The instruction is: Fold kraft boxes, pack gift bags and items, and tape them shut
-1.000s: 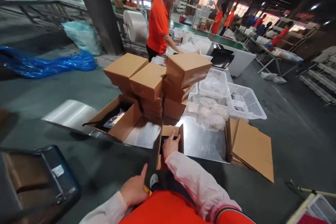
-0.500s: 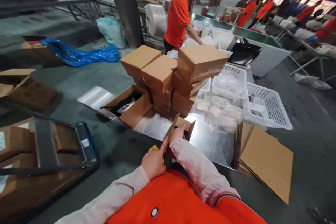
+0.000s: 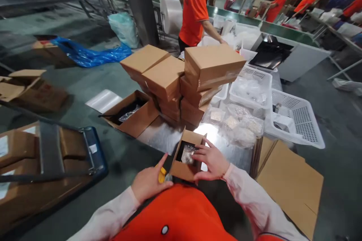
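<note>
A small open cardboard box (image 3: pixel 185 169) stands at the near edge of the metal table. Inside it lie something black and a clear bubble-wrapped item (image 3: pixel 188 153). My right hand (image 3: pixel 210 160) is spread at the box's right side, its fingertips reaching over the rim toward the wrapped item and its thumb low outside. To the left of the box, my left hand (image 3: pixel 149 180) has its index finger and thumb stretched apart. A yellow object (image 3: pixel 162 175) shows beside that hand, between thumb and index finger; its kind is partly hidden.
Closed cardboard boxes (image 3: pixel 164 77) are stacked behind, beside a larger open box (image 3: pixel 132 115). Bubble-wrapped packs (image 3: pixel 234 124), white baskets (image 3: pixel 299 120) and flat cardboard sheets (image 3: pixel 288 184) are on the right. A co-worker (image 3: pixel 195 11) stands across the table; a loaded cart (image 3: pixel 51 158) stands left.
The small box's flaps now stand open and its contents show. My right hand has moved right and spread its fingers; my left hand has come off the box, to the left.
</note>
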Demonstrator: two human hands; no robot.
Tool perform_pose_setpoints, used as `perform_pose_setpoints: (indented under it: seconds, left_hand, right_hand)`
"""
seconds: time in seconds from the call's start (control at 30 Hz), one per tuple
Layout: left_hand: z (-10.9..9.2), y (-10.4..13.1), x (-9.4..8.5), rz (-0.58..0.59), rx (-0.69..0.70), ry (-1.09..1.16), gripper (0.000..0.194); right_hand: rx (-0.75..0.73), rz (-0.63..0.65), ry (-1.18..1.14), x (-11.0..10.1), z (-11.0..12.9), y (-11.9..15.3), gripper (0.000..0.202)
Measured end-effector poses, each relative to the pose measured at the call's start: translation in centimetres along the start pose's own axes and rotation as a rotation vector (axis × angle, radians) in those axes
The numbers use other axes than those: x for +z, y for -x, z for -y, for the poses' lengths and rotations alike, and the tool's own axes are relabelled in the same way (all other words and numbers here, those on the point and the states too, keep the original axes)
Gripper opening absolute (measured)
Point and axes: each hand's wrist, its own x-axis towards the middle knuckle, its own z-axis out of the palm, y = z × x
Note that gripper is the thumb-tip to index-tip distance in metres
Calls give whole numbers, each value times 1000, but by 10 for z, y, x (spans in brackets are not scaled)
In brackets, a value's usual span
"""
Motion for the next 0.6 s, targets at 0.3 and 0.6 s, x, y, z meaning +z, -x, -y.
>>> perform_pose_setpoints:
  seconds: [0.3,0.6]
  left_hand:
    - [-15,1,-1,-46,-27,-131,59]
    - [-24,-32,35,-37,75,-359,71]
  right_hand:
    - [-35,-10,207,82,-15,-9,69]
    - [-31,-491,194,130,16,-17,34]
